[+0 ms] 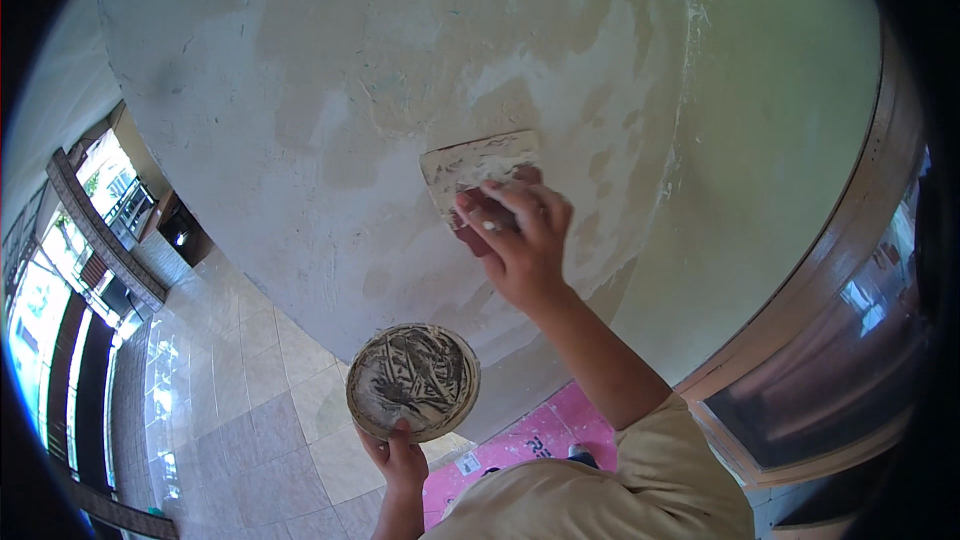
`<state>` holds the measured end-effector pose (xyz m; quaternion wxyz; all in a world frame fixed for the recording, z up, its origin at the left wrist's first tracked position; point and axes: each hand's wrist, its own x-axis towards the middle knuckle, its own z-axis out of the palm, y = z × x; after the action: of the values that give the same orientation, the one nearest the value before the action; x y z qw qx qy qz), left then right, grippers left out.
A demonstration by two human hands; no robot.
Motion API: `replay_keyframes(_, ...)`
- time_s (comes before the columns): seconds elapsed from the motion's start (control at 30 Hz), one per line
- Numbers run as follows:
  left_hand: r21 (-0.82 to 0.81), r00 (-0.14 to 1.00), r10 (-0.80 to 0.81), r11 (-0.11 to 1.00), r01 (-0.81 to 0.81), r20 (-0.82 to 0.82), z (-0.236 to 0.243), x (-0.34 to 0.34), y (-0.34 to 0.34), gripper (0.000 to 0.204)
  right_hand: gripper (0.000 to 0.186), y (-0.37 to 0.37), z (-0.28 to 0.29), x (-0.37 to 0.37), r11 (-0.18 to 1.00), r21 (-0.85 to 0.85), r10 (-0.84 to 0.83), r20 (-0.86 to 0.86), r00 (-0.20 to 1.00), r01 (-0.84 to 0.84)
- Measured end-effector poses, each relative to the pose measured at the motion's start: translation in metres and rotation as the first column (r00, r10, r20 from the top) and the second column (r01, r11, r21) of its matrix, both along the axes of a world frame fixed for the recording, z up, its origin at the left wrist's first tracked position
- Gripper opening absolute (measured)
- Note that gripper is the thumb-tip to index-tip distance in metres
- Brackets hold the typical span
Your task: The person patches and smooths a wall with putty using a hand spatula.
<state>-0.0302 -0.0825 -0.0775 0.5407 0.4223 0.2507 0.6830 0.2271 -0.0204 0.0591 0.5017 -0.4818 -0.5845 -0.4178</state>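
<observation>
My right hand (525, 235) grips a flat, putty-smeared scraper (480, 160) with a dark reddish part under my fingers. Its broad edge lies against the patchy grey-white wall (330, 140), about the middle of the view. Lower down, my left hand (400, 455) holds a round, shallow container (412, 380) by its near rim, thumb on top. Pale putty coats its rim, and dark streaks show across its inside. The wall has darker damp-looking patches and lighter smears around the scraper.
A greenish wall (770, 140) meets the patched one at a corner on the right. Beyond it stands a wooden-framed window or door (800, 420). A pink sheet (540, 440) with white spots covers the floor by my feet. Glossy tiles (230, 370) stretch left toward a bright opening.
</observation>
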Motion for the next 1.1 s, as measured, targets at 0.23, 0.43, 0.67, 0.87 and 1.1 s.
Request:
replay_keyframes(0.23, -0.014, 1.000, -0.003, 1.000, 0.003, -0.015, -0.007, -0.005, 0.001, 0.057, 0.044, -0.012, -0.117, -0.004, 0.973, -0.225, 0.047, -0.028, 0.999, -0.052)
replay_keyframes(0.43, 0.005, 0.999, -0.020, 1.000, 0.020, -0.034, 0.004, -0.002, -0.001, 0.056, 0.044, -0.052, -0.133, 0.019, 0.965, -0.232, 0.083, -0.158, 0.984, -0.119)
replay_keyframes(0.67, 0.004, 1.000, -0.001, 1.000, 0.001, -0.028, 0.014, 0.003, -0.009, 0.056, 0.017, -0.080, -0.087, 0.069, 0.971, -0.049, 0.171, -0.543, 0.822, -0.234)
replay_keyframes(0.87, 0.033, 1.000, -0.007, 0.999, 0.008, -0.024, 0.028, 0.010, -0.015, 0.055, 0.024, -0.100, -0.071, 0.094, 0.941, 0.081, 0.256, -0.805, 0.535, -0.328)
replay_keyframes(1.1, 0.152, 0.999, -0.032, 0.988, 0.035, -0.025, 0.037, 0.014, -0.021, 0.056, 0.022, -0.131, -0.061, 0.092, 0.904, 0.105, 0.312, -0.826, 0.470, -0.415)
